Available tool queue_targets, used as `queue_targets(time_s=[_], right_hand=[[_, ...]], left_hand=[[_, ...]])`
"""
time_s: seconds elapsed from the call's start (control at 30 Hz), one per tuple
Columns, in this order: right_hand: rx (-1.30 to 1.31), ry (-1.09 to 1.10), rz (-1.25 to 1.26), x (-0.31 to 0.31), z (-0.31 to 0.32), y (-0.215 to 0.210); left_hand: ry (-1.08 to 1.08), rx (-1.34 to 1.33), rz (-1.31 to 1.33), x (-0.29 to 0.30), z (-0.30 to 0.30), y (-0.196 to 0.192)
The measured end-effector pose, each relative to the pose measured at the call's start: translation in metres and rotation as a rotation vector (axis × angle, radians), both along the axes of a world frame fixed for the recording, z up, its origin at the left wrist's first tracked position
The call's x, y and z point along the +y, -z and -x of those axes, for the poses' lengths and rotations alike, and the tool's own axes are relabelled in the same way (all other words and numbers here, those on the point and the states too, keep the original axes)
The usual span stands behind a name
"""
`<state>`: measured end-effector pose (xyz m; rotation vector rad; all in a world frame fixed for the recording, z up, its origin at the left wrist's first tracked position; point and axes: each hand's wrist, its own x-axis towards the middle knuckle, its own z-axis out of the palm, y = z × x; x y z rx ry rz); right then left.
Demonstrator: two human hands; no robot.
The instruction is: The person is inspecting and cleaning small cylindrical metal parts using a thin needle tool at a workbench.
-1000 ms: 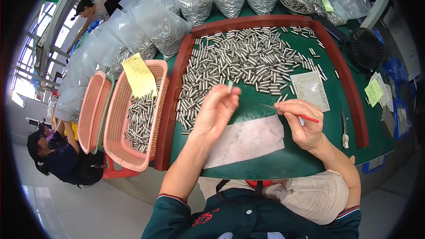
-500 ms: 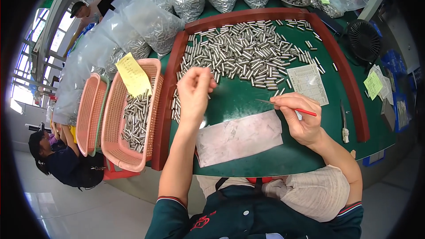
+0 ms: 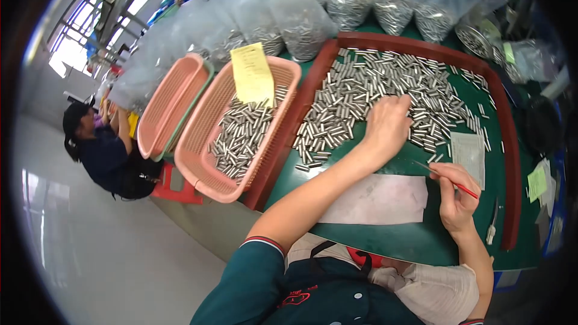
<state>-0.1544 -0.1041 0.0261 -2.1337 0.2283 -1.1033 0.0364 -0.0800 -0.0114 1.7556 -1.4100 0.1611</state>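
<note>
My left hand [image 3: 388,125] is over the near part of a heap of short metal pins [image 3: 385,69], fingers curled down against it. Whatever its fingertips hold, if anything, is hidden. In my right hand [image 3: 456,195] is a thin pointed tool with a red handle [image 3: 467,191], held like a pen, its slim metal tip towards the left hand. Below the hands, a pale stained cloth [image 3: 376,201] lies flat on the green tabletop [image 3: 301,189]. A printed paper slip [image 3: 468,153] lies beside the right hand, near a few loose pins.
A dark red wooden frame [image 3: 509,144] borders the heap. Left of it stand a pink basket [image 3: 192,168] of pins with a yellow note [image 3: 251,75] and other stacked baskets [image 3: 165,105]. Bags of pins [image 3: 298,27] line the back. A tweezer-like tool [image 3: 494,222] lies at right. A person [image 3: 102,150] sits at far left.
My left hand has moved right onto the heap of pins. My right hand still holds the red-handled tool. The whole view has turned leftward, so the table sits further right and lower.
</note>
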Motion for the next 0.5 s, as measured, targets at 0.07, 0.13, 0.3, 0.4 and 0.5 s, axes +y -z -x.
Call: queue_targets(time_s=[0.07,0.13,0.3,0.4,0.5], right_hand=[[0.005,-0.018,-0.007,0.001,-0.001,0.001],[0.001,-0.044,-0.019,0.004,-0.005,0.003],[-0.008,-0.018,-0.003,0.001,0.0,-0.001],[-0.023,-0.01,0.007,0.0,-0.001,-0.001],[-0.072,0.036,0.06,-0.004,0.001,-0.002]], left_hand=[[-0.027,0.026,-0.014,0.002,-0.001,-0.002],[-0.01,0.034,0.023,0.012,-0.004,-0.005],[0.177,0.484,-0.093,0.042,0.0,-0.036],[0.323,0.945,-0.086,0.053,-0.006,-0.021],[0.316,1.352,-0.1,0.058,-0.005,-0.018]])
